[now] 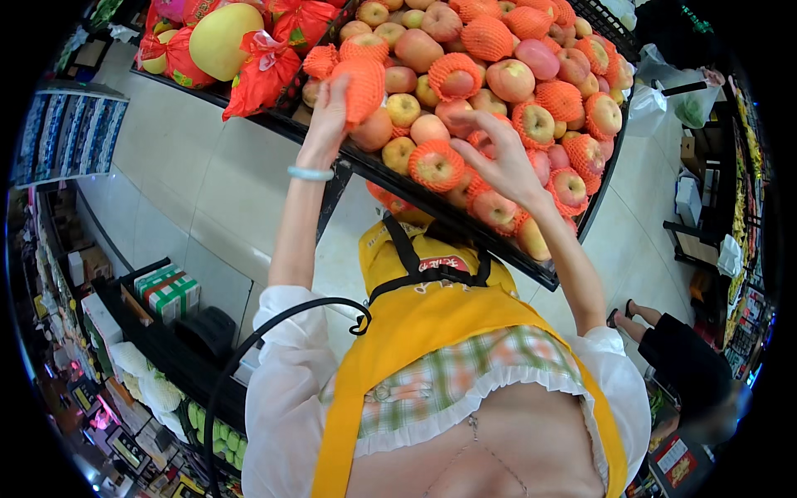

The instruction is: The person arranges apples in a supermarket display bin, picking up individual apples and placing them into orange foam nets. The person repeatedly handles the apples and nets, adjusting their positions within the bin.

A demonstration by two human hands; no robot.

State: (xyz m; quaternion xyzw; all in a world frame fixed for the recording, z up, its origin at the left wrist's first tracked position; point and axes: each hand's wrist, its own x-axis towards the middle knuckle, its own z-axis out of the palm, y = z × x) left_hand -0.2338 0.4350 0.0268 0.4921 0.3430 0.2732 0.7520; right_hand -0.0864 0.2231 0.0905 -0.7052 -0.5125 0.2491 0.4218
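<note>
My left hand (331,112), with a pale blue bangle at the wrist, grips an orange foam fruit net (365,90) at the near left corner of the apple display. Whether an apple is inside that net cannot be told. Over the middle of the heap, my right hand (501,159) hovers with thumb and fingers apart and nothing visible in it. Beneath it lie red-yellow apples (429,129), several bare and others in orange foam nets (437,165). Its fingertips are close to the fruit; contact is unclear.
The black display rim (448,215) runs in front of my yellow apron (429,317). A yellow pomelo (226,42) and red-bagged fruit (264,75) lie at left. A black cable (249,339) arcs beside my left sleeve. Another person (682,361) is at right, by shelves.
</note>
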